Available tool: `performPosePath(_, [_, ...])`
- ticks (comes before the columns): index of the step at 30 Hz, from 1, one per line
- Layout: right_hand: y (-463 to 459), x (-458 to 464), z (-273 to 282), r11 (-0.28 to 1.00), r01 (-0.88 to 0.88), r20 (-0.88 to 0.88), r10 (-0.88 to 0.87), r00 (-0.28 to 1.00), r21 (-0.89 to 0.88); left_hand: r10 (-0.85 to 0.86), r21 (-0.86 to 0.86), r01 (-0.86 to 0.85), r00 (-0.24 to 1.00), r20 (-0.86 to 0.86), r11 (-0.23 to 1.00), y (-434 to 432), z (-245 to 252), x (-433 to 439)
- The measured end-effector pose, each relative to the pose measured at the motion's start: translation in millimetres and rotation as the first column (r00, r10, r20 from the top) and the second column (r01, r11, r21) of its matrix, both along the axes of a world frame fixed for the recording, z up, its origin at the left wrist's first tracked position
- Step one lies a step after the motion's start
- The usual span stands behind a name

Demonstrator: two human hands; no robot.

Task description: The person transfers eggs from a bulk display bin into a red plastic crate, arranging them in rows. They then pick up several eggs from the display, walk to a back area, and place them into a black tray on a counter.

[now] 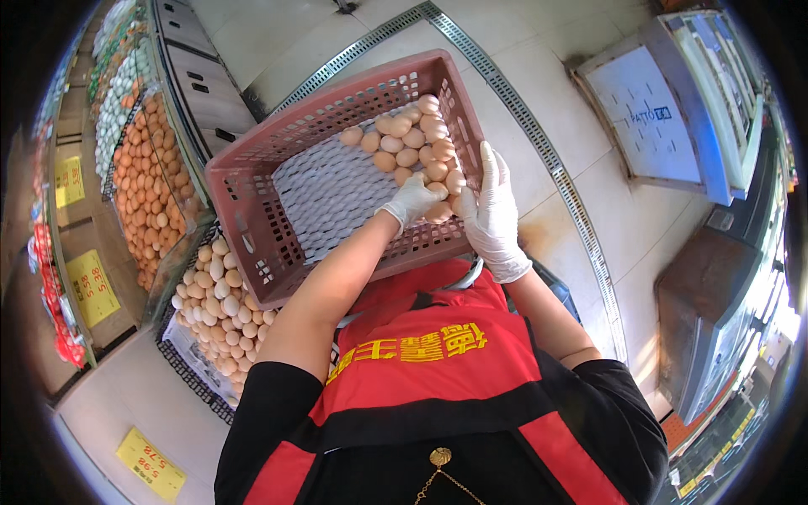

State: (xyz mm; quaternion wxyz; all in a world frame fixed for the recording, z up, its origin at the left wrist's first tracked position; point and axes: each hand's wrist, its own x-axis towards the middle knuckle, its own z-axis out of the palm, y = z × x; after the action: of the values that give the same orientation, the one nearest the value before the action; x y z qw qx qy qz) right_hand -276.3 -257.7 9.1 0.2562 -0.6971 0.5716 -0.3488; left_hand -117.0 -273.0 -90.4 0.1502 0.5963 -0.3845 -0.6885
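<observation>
A reddish-brown perforated plastic crate (334, 88) is tilted in front of me. Its bottom shows a light, wavy-patterned lining (315, 183). Brown eggs (407, 139) cluster at the crate's right end, several deep along the wall. My left hand (410, 203), in a white glove, reaches inside with its fingers against the eggs near the front right corner. Whether it grips one I cannot tell. My right hand (493, 221), also gloved, clasps the crate's right end wall, with the fingers outside and the thumb inside beside the eggs.
Loose pale eggs (221, 303) fill a black mesh-sided bin under the crate's left corner. Behind glass, darker brown eggs (151, 189) are heaped. Yellow price cards (91, 287) stand along the shelf. A metal drain grate (536, 139) crosses the tiled floor; cabinets (707, 303) line the right.
</observation>
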Motion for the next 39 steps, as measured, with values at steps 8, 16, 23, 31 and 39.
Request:
performPosePath(8, [1.2,4.5,-5.3,0.997,0.048,-0.091,-0.042,0.995,0.068,0.189,-0.003,-0.19,0.979,-0.071,0.982,13.4,-24.6,-2.7])
performPosePath(16, [-1.5,6.9,-3.3,0.997,0.08,-0.155,-0.078,0.985,0.005,0.211,0.204,-0.136,0.887,-0.411,0.969,8.0,-14.2,-3.1])
performPosePath(23, [2.3,11.9,2.7,0.992,0.103,-0.214,-0.085,0.973,0.076,0.155,0.218,-0.03,0.794,-0.588,0.976,8.3,-52.8,-13.9])
performPosePath(31, [2.7,12.9,-1.3,0.996,0.094,-0.225,-0.089,0.97,0.011,0.002,0.141,0.06,0.913,-0.409,0.988,-0.7,-41.3,5.6])
performPosePath(39, [6.1,11.8,-4.0,0.996,0.091,-0.303,-0.082,0.949,0.018,0.15,0.324,0.037,0.832,-0.534,0.945,-1.2,-49.7,24.7])
